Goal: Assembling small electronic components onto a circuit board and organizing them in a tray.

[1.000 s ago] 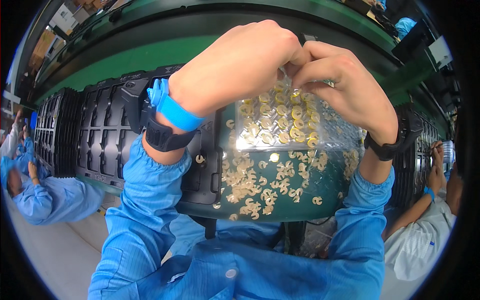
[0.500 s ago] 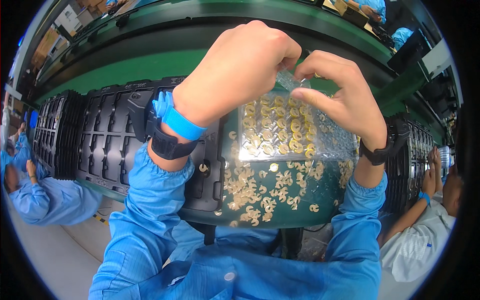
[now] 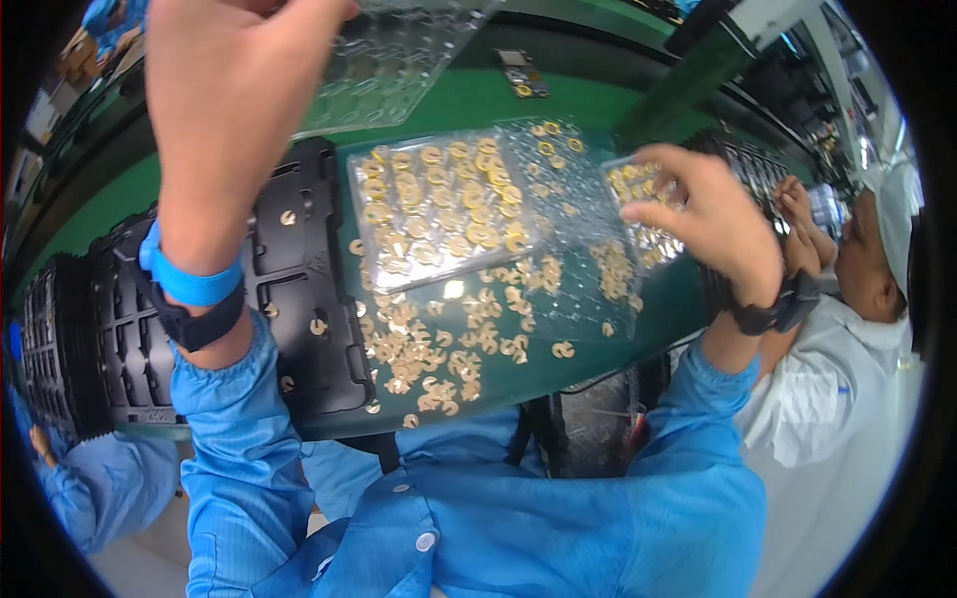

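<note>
My left hand (image 3: 224,90) is raised at the upper left, its fingers partly cut off by the picture's edge. It grips a clear plastic blister tray (image 3: 384,75) with moulded pockets. My right hand (image 3: 713,219) hovers blurred at the right, thumb and fingers apart, over another clear tray (image 3: 625,182) of yellow and gold pieces. Between the hands lies a clear tray (image 3: 374,264) filled with rows of ring-like gold pieces. Loose C-shaped gold pieces (image 3: 399,354) are scattered in front of it. A clear plastic sheet (image 3: 588,229) lies between the two filled trays.
Black moulded trays (image 3: 299,339) line the left, with a few loose pieces on them. A stack of black trays (image 3: 748,164) stands at the right. A small circuit board (image 3: 523,75) lies on the far green surface. A co-worker (image 3: 827,349) sits close at the right.
My hands were together over the filled tray, pinching clear plastic. Now they are apart: the left has swung up and left with the clear tray, the right has moved right and lower. The view has shifted.
</note>
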A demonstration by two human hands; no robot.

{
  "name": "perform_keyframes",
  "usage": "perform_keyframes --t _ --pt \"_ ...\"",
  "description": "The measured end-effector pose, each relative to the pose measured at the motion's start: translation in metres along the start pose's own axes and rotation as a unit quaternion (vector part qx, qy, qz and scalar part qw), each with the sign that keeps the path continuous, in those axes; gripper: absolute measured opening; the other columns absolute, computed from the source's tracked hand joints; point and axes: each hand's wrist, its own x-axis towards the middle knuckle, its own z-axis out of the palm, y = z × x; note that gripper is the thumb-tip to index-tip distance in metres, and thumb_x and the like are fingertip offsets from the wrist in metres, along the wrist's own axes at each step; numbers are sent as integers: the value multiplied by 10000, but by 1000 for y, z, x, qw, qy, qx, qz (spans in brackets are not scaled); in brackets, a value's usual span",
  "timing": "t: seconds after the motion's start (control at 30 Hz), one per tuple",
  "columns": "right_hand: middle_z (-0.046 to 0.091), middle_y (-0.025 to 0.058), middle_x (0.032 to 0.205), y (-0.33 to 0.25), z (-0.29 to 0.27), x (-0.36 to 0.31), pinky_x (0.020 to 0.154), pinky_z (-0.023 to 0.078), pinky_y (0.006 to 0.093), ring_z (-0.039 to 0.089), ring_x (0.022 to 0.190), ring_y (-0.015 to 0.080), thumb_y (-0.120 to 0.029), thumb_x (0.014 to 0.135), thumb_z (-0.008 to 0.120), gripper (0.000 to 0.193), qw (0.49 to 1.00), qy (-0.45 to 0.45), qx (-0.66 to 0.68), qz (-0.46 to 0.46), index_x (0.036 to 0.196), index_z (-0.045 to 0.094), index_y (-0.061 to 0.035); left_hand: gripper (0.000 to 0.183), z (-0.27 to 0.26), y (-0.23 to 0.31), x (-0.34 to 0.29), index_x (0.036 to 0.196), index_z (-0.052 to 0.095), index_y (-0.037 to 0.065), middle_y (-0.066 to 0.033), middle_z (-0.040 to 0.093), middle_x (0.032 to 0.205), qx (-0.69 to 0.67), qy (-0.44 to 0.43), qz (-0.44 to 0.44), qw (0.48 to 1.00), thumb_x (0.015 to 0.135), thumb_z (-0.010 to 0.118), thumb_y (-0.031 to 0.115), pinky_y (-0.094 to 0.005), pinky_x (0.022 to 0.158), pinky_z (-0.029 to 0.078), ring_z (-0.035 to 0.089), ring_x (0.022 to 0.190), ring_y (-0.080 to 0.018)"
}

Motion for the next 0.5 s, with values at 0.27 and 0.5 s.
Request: perform_keyframes --t 0.27,0.5 --pt "692 100 809 30 127 -107 700 556 349 685 703 211 -227 833 909 773 951 91 181 231 1477 566 30 143 -11 10 1 1137 650 -35 -150 753 941 -265 -92 -229 932 1037 633 66 -289 640 656 775 730 -213" --pt "704 17 1039 48 108 -122 767 526 249 635 876 78 8 972 747 327 770 272 551 169 1291 677 23 335 30 -4 -18 1254 637 -33 -160 754 1029 -406 -247 -297 828 1049 673 230 -336 716 630 777 801 -236"
